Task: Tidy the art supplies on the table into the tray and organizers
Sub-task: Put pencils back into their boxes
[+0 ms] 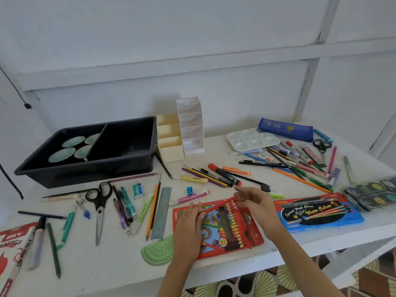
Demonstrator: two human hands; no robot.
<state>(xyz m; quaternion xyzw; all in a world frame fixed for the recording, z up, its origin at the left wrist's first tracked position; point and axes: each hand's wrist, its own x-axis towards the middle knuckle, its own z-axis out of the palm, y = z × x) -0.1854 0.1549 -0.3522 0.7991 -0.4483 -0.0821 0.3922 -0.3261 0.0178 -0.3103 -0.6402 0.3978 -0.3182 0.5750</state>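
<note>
Both hands hold one red pencil above the red colour-pencil box at the table's front. My left hand grips its lower end; my right hand pinches its upper end. The black tray stands at the back left with several pale green dishes in its left compartment. Next to it stand a cream organizer and a white organizer. Pens, pencils and markers lie scattered over the white table.
Black scissors, a grey ruler and a green protractor lie left of my hands. A blue water-colour box, paint pans, a white palette, a blue pencil case and a second pair of scissors sit at the right. Oil pastels box at front left.
</note>
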